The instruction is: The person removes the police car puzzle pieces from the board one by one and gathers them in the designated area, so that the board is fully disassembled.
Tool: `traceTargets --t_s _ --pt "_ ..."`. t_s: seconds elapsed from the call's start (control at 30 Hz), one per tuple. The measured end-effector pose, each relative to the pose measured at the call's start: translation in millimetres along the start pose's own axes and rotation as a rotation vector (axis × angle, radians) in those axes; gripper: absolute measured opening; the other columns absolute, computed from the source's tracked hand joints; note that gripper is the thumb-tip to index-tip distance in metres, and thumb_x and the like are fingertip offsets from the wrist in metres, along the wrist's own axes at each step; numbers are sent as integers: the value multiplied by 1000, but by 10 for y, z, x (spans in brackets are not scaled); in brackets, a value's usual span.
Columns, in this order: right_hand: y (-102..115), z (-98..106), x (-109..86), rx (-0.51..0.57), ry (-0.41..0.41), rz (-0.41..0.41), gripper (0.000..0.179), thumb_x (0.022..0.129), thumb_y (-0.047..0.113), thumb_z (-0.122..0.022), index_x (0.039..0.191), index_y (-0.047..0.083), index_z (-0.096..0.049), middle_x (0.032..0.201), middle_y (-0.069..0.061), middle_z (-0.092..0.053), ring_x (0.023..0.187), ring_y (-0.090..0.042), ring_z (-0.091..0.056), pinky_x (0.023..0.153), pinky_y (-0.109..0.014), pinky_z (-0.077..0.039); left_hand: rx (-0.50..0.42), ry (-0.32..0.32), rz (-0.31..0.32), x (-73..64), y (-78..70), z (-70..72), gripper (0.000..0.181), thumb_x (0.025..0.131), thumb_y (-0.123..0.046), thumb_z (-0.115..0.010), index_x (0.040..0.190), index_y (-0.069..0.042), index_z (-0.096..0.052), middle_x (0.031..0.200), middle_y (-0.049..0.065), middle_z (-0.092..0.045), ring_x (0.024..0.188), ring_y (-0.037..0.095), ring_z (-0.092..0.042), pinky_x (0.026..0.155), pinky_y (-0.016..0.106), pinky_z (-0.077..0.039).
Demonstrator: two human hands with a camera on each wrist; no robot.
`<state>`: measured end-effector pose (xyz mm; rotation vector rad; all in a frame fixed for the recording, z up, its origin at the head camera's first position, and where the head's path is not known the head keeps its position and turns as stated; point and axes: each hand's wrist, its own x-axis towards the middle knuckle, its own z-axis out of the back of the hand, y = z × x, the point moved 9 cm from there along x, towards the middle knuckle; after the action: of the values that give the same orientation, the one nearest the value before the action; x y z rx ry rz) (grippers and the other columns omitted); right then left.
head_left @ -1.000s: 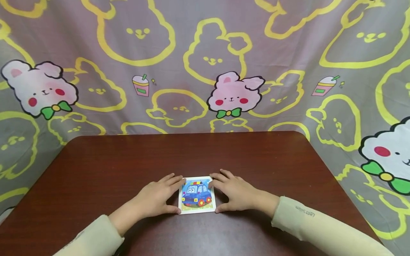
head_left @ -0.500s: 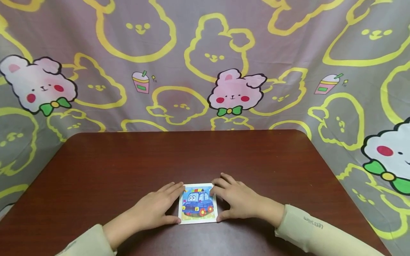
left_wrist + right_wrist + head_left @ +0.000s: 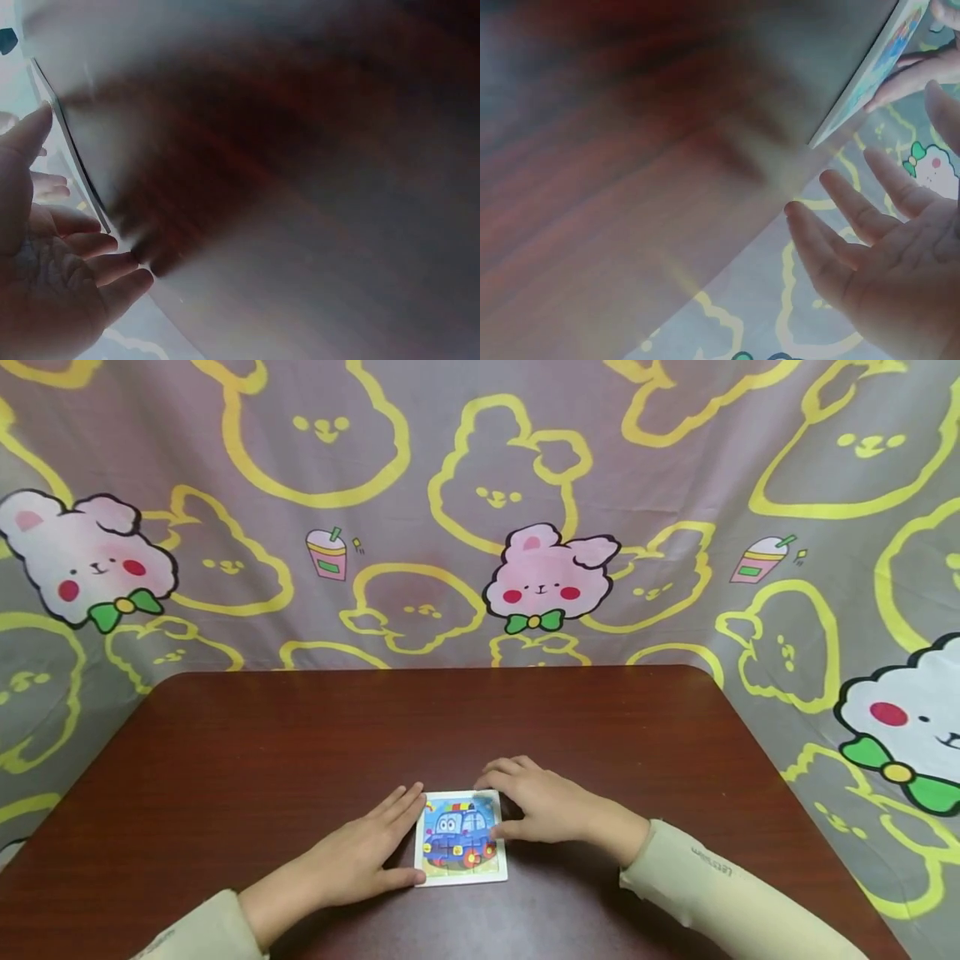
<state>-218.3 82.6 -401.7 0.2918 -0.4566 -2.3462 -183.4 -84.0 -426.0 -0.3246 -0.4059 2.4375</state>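
Our left hand (image 3: 356, 858) has its fingers out straight and touches the left side of the puzzle (image 3: 461, 868), thumb by the near corner. Our right hand (image 3: 551, 806) is loose and grips nothing, with its fingers spread by the far right corner; we can't tell if its thumb touches. The puzzle lies flat between our hands and shows a blue car (image 3: 452, 841). Under it we see the brown table (image 3: 337, 727), and behind that a bunny cloth (image 3: 420, 531).

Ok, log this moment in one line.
square white-framed blue-car picture: on reddish-brown table | left hand: touching left edge | right hand: at right edge, contact unclear
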Motion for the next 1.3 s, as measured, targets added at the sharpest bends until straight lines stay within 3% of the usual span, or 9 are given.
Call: traceTargets --t_s 0.3,0.53,0.73,0.93,1.3 --pt "133 -8 348 58 28 50 46 89 33 -74 129 13 -64 120 -1 -63 107 -16 -52 91 -32 -49 75 16 13 24 23 -29 94 89 -66 -58 155 -4 -30 165 12 -23 152 33 -25 105 61 -43" --pt "186 -130 556 73 84 69 38 89 29 -75 123 14 -65 104 1 -61 94 -12 -51 83 -25 -47 108 18 12 51 32 -27 94 89 -68 -57 155 -6 -32 165 10 -25 152 31 -26 103 62 -45" --pt "204 -205 638 55 121 50 33 87 28 -77 116 16 -67 105 3 -61 98 -10 -53 87 -23 -48 109 33 25 74 15 27 94 87 -66 -61 154 -5 -34 163 11 -29 150 32 -30 98 63 -47" --pt "227 -237 695 43 136 24 31 86 25 -79 112 16 -67 106 3 -62 100 -11 -53 89 -23 -47 95 28 44 79 6 56 95 84 -62 -68 152 -4 -38 162 12 -32 149 33 -32 90 57 -53" --pt "247 -292 723 37 131 9 27 86 22 -79 108 15 -66 105 3 -60 98 -11 -51 88 -23 -46 68 16 83 80 42 47 97 80 -64 -71 152 -7 -40 161 9 -34 149 30 -33 90 59 -53"
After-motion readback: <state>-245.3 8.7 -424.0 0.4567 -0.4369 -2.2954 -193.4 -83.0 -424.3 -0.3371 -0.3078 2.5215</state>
